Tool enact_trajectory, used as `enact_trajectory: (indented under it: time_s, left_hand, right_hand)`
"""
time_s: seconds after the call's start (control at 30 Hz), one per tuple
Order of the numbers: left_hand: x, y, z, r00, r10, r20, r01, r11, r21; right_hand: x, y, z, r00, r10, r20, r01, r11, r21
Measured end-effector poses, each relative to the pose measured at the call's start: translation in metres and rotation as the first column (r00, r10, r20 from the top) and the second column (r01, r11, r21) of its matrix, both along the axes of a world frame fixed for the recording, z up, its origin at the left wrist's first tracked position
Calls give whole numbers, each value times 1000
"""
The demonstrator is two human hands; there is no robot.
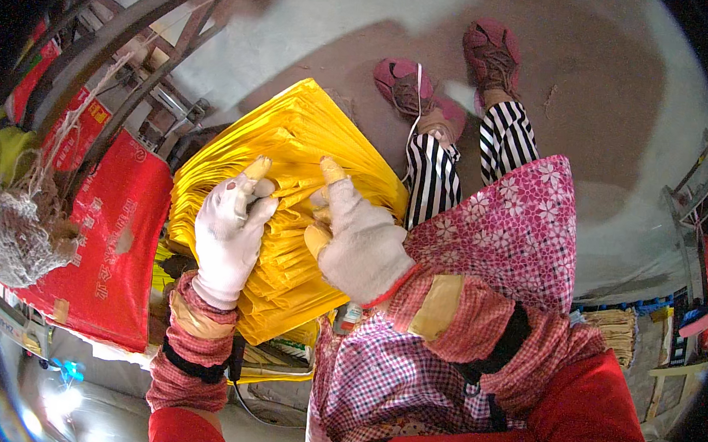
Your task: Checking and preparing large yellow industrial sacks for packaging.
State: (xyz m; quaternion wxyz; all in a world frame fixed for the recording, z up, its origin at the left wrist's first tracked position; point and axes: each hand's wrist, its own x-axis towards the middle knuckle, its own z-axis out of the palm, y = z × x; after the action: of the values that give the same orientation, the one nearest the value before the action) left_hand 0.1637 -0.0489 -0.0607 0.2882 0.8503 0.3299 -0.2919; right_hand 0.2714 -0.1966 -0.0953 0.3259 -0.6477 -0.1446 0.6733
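A thick stack of thin folded yellow sheets (327, 138) stands in front of me, its many layers fanned and rumpled in the middle. Both my hands wear whitish gloves with yellow covers on some fingertips. At the stack's left side rests my left hand (230, 230), forefinger stretched out, other fingers bent. My right hand (359, 242) lies over the right part of the layers, its forefinger and thumb spread apart and other fingers partly hidden. I see no sheet clearly pinched in either hand. What exactly the sheets are made of, I cannot tell.
Red printed sheeting (118, 231) hangs to the left, beside a clump of pale string (25, 225) and a dark metal frame (152, 10). A pink patterned apron (508, 222) covers my lap. Past the stack, a person's red shoes (490, 55) rest on the floor. Folded tan material (611, 330) lies right.
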Motion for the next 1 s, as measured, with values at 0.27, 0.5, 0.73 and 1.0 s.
enact_trajectory:
  time_s: [0.27, 0.5, 0.73, 1.0]
  left_hand:
    - [-1, -1, -1, 963, -250, 102, 225, 952, 208]
    - [-6, -5, 9, 988, -151, 30, 147, 985, 91]
    - [-10, -7, 17, 994, -109, 19, 109, 994, 10]
    - [15, 5, 0, 938, -280, 204, 247, 953, 173]
  right_hand:
    - [-1, 0, 0, 999, 46, 25, -47, 998, 46]
    - [-1, -2, -2, 999, -4, -48, 3, 999, -32]
    - [-2, -2, -11, 986, 150, -76, -156, 984, -84]
    - [6, 2, -5, 853, 511, 106, -521, 847, 109]
